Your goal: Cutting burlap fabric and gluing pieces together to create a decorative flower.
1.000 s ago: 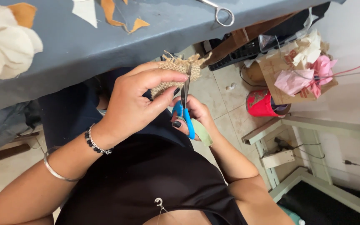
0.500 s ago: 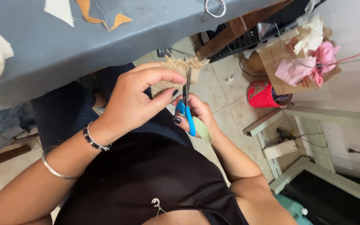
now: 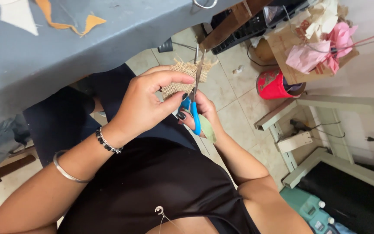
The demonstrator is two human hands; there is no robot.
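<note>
tiled floor [image 3: 230, 93] and a grey-blue table [image 3: 44, 56] strewn with orange fabric scraps [image 3: 72, 19] frame the scene, viewed from above. a frayed square of burlap [image 3: 179, 78] is pinched between thumb and fingers of the left hand [image 3: 148, 104], held over the lap just below the table edge. blue-handled scissors [image 3: 195, 93] are gripped in the right hand [image 3: 202, 113], fingers closed through the loops. compared with a second ago, the blades are seen slightly parted and raised higher along the burlap's right edge, suggesting that trimming of the frayed border is under way. a red tub [image 3: 273, 84] and a box of pink paper [image 3: 312, 52] are seen beyond.
</note>
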